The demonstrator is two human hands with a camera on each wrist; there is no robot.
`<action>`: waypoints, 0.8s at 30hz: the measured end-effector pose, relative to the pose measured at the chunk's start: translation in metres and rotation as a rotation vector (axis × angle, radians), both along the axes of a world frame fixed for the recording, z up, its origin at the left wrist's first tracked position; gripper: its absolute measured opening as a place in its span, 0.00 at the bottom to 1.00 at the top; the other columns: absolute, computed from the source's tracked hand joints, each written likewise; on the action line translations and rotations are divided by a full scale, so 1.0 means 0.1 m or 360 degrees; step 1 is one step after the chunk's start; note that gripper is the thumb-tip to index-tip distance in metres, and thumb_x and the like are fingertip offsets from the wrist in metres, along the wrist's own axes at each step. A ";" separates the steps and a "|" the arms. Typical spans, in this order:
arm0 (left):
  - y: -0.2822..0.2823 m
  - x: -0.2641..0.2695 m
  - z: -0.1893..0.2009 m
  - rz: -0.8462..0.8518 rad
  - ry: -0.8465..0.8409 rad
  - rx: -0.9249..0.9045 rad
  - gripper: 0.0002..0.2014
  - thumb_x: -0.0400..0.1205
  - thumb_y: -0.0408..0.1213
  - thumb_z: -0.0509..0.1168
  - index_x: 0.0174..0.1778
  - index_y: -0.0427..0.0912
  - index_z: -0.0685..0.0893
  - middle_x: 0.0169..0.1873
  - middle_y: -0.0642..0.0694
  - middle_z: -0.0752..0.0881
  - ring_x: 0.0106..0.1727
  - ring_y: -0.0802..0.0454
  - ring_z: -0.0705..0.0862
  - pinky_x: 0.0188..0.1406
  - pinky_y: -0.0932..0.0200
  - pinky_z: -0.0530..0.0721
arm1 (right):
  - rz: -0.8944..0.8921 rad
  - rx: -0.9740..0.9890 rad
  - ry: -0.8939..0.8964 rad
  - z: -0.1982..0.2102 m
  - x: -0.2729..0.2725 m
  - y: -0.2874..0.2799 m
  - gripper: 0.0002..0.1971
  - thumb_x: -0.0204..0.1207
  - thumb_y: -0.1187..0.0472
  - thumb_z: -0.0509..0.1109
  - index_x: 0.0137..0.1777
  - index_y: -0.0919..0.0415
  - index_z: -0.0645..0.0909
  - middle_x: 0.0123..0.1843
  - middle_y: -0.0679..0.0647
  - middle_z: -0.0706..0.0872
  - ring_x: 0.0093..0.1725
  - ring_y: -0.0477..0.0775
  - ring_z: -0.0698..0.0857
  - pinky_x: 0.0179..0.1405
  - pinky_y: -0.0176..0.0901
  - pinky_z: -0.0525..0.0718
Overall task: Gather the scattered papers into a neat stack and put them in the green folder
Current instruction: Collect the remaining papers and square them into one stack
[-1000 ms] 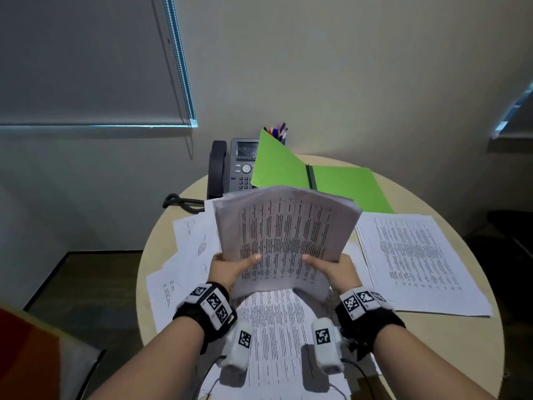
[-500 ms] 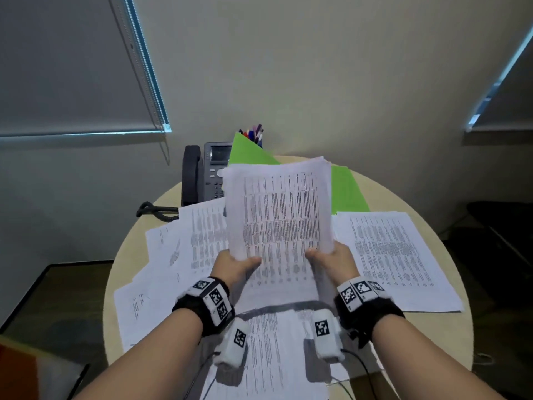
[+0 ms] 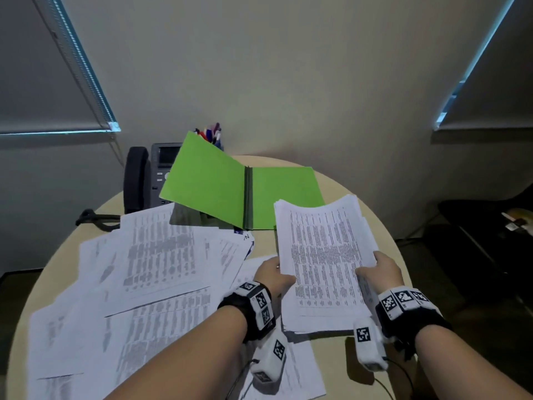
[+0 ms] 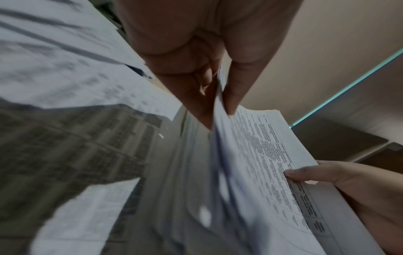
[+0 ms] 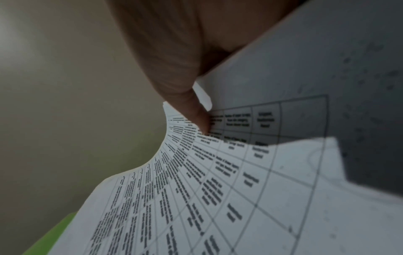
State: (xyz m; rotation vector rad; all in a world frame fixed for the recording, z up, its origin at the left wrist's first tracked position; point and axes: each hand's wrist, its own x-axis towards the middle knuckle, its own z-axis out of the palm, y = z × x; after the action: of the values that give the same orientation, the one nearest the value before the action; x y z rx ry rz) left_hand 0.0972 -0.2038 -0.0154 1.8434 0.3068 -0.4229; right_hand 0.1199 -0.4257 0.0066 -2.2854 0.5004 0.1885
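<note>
Both hands hold a thick stack of printed papers [image 3: 323, 255] at the right side of the round table. My left hand [image 3: 274, 274] pinches its left edge, thumb on top; the left wrist view shows the stack [image 4: 261, 163] between thumb and fingers [image 4: 196, 96]. My right hand [image 3: 377, 269] grips the right edge, its thumb [image 5: 196, 112] pressing on the top sheet [image 5: 196, 189]. The stack's near end lies over more sheets on the table. The green folder [image 3: 230, 192] lies open behind the stack, left cover raised. Scattered papers [image 3: 138, 284] cover the table's left half.
A dark desk phone [image 3: 147, 177] with a coiled cord stands at the back left, partly behind the folder cover. A cup of pens [image 3: 212, 137] stands behind the folder. The table edge [image 3: 386, 226] curves close to the right of the stack.
The held stack has moved from upright in front of me to the right and down, now lying flatter near the table's right side. The folder shows in full again.
</note>
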 end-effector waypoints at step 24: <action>-0.72 0.55 -0.46 0.0575 0.0290 0.0157 0.20 0.72 0.29 0.65 0.60 0.35 0.71 0.47 0.36 0.81 0.40 0.41 0.82 0.33 0.55 0.83 | 0.0068 -0.0289 0.0620 -0.53 0.57 -0.43 0.32 0.64 0.71 0.76 0.66 0.73 0.66 0.43 0.60 0.78 0.40 0.57 0.81 0.32 0.41 0.78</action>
State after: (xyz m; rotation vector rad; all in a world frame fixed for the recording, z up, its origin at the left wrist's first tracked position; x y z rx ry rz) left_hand 0.1518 -0.2756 -0.0615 1.7993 0.7834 -0.3280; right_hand 0.1767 -0.4683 -0.0463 -2.4455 0.6901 0.6409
